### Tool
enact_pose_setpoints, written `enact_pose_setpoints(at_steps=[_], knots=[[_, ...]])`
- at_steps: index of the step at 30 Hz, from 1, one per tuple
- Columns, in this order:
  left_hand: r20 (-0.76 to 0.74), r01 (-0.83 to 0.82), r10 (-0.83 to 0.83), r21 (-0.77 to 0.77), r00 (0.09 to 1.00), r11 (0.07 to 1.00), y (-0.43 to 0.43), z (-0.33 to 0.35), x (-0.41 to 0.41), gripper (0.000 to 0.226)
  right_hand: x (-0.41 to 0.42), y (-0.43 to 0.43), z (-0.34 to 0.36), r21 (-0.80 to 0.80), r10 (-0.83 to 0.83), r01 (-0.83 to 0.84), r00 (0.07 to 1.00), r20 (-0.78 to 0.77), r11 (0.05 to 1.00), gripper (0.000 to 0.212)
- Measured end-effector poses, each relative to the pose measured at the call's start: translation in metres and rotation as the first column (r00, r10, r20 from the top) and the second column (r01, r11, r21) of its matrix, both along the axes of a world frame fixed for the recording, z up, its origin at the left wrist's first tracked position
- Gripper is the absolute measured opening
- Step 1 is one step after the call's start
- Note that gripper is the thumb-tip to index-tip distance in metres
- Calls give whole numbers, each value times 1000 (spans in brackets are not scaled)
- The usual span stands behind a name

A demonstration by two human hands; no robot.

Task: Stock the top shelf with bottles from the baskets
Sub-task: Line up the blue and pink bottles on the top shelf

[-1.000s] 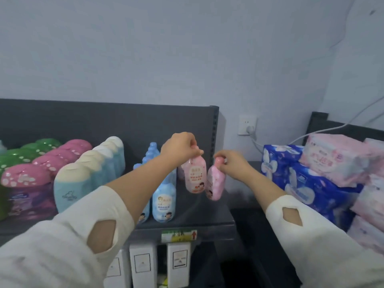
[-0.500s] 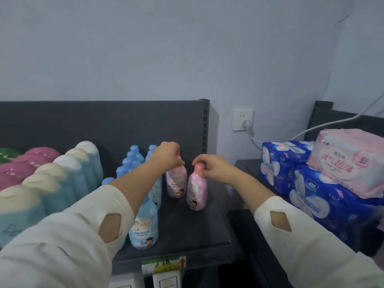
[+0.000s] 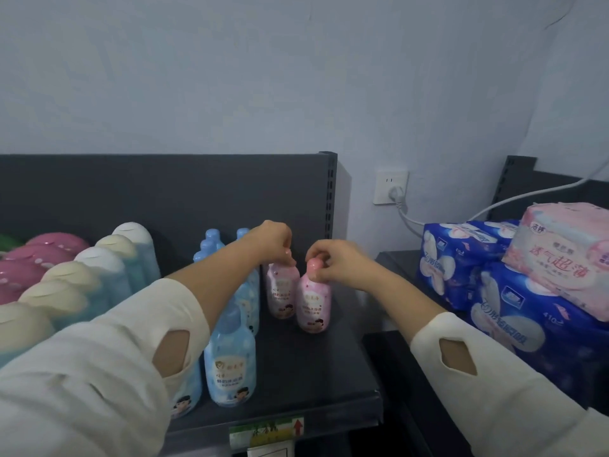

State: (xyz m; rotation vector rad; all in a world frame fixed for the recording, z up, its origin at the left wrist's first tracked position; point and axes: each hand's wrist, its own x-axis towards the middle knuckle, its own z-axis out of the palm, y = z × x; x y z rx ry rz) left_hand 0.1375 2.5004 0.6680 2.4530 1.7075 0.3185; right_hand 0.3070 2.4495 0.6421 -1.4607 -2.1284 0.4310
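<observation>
Fingers curled, the left hand (image 3: 274, 241) grips the far pink bottle (image 3: 282, 293) by its cap, the right hand (image 3: 341, 262) the near pink bottle (image 3: 313, 306); both stand upright on the top shelf (image 3: 333, 377).

Rear pink bottle (image 3: 281, 291) upright on dark top shelf (image 3: 329, 374), cap pinched by left hand (image 3: 273, 240) — front pink bottle (image 3: 313, 305) just beside, upright, cap pinched by right hand (image 3: 336, 262). Blue bottles (image 3: 229, 361) in rows just left

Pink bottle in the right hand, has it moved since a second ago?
Yes. The right pink bottle hung tilted above the shelf a second ago; now it stands upright on it, lower, the right hand pinching its cap.
</observation>
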Motion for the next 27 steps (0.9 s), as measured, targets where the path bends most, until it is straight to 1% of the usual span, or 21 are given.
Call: enact_pose_setpoints(at_steps=[2, 5, 9, 13, 16, 18, 23, 25, 27], knots=[[4, 25, -25, 3, 1000, 1000, -2, 1, -1, 30, -7, -1, 2, 6, 20, -20, 1000, -23, 1000, 24], [13, 31, -32, 38, 999, 999, -2, 2, -9, 27, -20, -3, 7, 18, 52, -52, 998, -16, 998, 28], [64, 21, -28, 107, 998, 994, -6, 4, -23, 19, -39, -3, 5, 25, 103, -106, 991, 88, 994, 27], [61, 22, -30, 125, 998, 992, -13, 4, -35, 23, -44, 0, 2, 27, 94, -99, 988, 123, 995, 25], [47, 11, -17, 140, 999, 990, -19, 4, -38, 18, -47, 1, 5, 55, 83, -95, 977, 196, 994, 30], [43, 0, -6, 152, 999, 988, -23, 4, -38, 17, -48, 0, 4, 63, 74, -90, 973, 217, 994, 34], [43, -37, 30, 190, 999, 981, -36, 8, -40, 19, -46, -7, 2, 37, 76, -81, 988, 136, 996, 58], [48, -59, 49, 217, 998, 974, -43, 12, -41, 16, -45, -10, 6, 67, 61, -68, 992, 111, 995, 56], [39, -79, 71, 247, 997, 966, -51, 14, -43, 14, -45, -12, 10, 123, 42, -57, 992, 122, 991, 49]])
